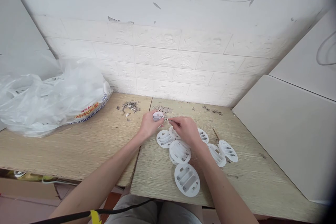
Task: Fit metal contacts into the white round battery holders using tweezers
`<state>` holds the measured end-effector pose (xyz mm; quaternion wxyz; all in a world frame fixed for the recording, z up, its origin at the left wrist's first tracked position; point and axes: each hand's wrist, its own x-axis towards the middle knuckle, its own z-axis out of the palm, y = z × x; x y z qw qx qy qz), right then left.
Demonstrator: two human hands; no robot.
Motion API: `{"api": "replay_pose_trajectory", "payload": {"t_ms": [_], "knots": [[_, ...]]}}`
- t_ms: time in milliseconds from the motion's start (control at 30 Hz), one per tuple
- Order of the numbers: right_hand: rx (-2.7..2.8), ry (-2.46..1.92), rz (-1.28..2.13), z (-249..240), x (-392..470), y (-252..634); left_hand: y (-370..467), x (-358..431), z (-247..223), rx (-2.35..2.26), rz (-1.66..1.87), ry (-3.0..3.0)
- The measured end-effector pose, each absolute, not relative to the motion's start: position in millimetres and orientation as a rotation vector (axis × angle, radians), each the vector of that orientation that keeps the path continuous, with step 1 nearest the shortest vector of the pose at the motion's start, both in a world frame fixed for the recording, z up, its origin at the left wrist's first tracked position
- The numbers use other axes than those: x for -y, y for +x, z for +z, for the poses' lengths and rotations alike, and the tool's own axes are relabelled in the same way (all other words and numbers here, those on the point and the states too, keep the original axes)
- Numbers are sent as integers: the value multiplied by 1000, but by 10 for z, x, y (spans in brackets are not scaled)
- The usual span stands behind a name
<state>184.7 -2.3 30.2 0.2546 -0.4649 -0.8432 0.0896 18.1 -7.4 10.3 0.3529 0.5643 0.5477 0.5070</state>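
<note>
The person's left hand (149,124) is closed on a round white disc (158,116), held above the table (147,168) with its face tilted toward the person. The right hand (186,130) pinches a thin metal tool (171,120) whose long axis runs sideways, its tip pointing left toward the disc. White battery holders (180,152) lie below.

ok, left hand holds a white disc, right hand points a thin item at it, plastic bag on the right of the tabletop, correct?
No: the plastic bag is on the tabletop's left, not right (head view). Rest holds: left hand has the white disc, right hand points a thin item at it.
</note>
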Motion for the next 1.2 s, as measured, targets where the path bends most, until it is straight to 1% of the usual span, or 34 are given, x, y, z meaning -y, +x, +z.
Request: {"api": "replay_pose_trajectory", "payload": {"t_ms": [400, 700, 1200], "knots": [[2287, -1250, 279, 282, 20, 1840, 177, 75, 108, -1412, 1307, 1544], [2282, -1265, 277, 288, 25, 1840, 176, 69, 95, -1400, 1317, 1498], [2267, -1324, 193, 277, 6, 1826, 184, 70, 95, -1435, 1323, 1547]]}}
